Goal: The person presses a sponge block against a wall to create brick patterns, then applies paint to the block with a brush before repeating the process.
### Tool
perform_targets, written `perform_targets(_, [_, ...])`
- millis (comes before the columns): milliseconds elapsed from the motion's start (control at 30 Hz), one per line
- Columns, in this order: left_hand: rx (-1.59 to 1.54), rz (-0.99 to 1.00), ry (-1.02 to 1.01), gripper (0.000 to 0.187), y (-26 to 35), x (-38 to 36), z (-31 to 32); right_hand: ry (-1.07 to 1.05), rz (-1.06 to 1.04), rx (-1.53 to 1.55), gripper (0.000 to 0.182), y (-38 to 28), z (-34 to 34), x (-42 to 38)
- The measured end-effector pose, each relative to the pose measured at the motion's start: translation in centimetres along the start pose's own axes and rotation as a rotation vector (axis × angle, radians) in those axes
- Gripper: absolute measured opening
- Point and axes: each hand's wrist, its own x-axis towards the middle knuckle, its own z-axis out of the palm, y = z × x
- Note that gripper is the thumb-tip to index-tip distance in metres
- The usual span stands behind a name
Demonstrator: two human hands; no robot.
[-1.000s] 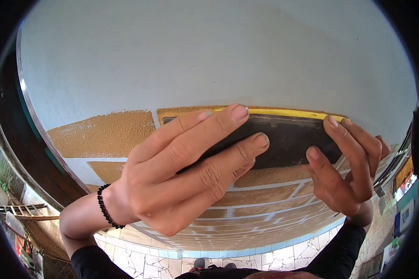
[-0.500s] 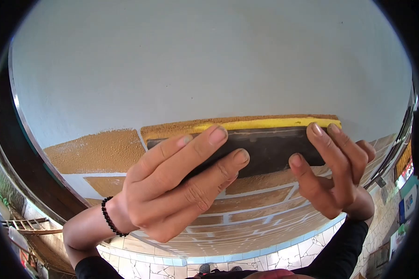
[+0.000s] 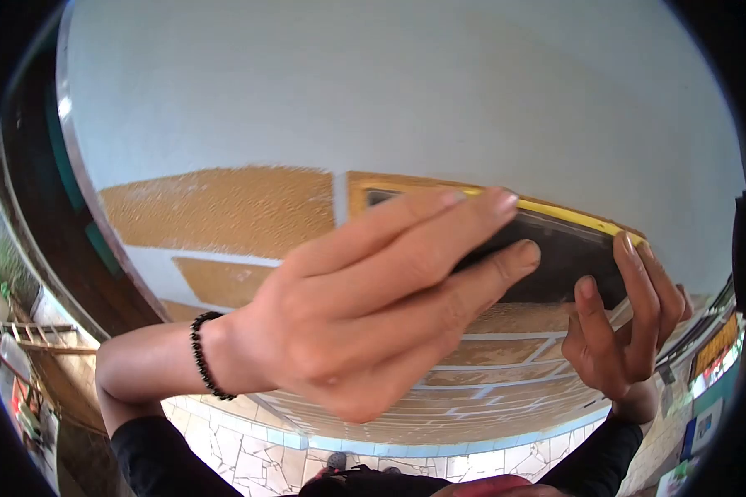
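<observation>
A black rectangular pad [image 3: 562,261] with a yellow foam-like edge [image 3: 568,213] lies against a brown textured brick shape [image 3: 435,180] on the wall. My left hand [image 3: 373,306], with a dark beaded bracelet at the wrist, is closed on the pad. Its fingertips reach the upper edge and its thumb rests on the black face, hiding much of the pad's left part. At the pad's right end, the fingers of my right hand [image 3: 630,323] hold the top edge, with the thumb against the black face.
The upper wall [image 3: 373,91] is pale grey. Rows of brown brick shapes [image 3: 489,356] with light joints run below. A dark door frame [image 3: 37,199] stands at the left. Cracked-pattern floor tiles [image 3: 232,447] show underneath, and a wooden rack [image 3: 37,340] at the lower left.
The view has tilted, and the pad with both hands now appears farther right, its right end lower. Less of the yellow edge shows. My left hand appears larger and covers more of the pad.
</observation>
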Motion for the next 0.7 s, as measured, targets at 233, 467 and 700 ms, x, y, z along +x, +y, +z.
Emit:
perform_targets(233, [0.004, -0.026, 0.075, 0.009, 0.4, -0.5, 0.9, 0.043, 0.025, 0.036, 0.054, -0.5, 0.6, 0.2])
perform_targets(467, [-0.059, -0.051, 0.098, 0.01, 0.4, -0.7, 1.0, 0.016, 0.031, 0.047, 0.053, -0.4, 0.1, 0.0])
perform_targets(700, [-0.052, -0.023, 0.072, 0.016, 0.0, -0.6, 0.7, 0.039, 0.046, 0.084, 0.047, -0.4, 0.2, 0.4])
